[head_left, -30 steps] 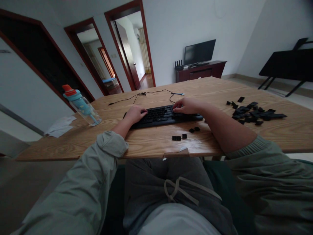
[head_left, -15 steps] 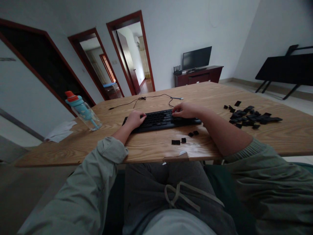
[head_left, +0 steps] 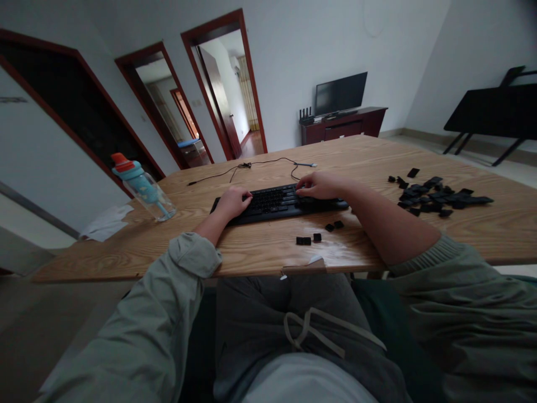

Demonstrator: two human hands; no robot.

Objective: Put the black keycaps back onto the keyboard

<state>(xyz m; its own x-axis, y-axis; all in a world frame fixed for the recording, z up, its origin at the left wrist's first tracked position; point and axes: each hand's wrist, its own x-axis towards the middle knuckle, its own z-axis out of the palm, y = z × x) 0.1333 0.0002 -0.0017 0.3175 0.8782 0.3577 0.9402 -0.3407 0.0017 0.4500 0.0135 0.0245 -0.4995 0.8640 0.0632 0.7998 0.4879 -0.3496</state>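
A black keyboard [head_left: 274, 201] lies on the wooden table in front of me. My left hand [head_left: 233, 202] grips its left end, with the thumb on top and the other fingers mostly hidden. Over the right part of the keyboard, my right hand [head_left: 319, 186] is bent down with thumb and fingertips drawn together at the keys; whatever they pinch is too small to make out. Several loose black keycaps [head_left: 317, 237] lie between the keyboard and the near table edge. To the right of my right forearm is a heap of black keycaps [head_left: 436, 195].
Behind the keyboard, a thin black cable [head_left: 268, 163] runs across the wooden table [head_left: 361, 154]. A clear bottle with a blue and red lid [head_left: 145, 187] stands at the left, beside crumpled white paper [head_left: 107, 222]. A clear strip [head_left: 308, 267] sits at the near edge.
Both hands stay at the same places on the keyboard. The view has shifted slightly; the keycaps lie as before.
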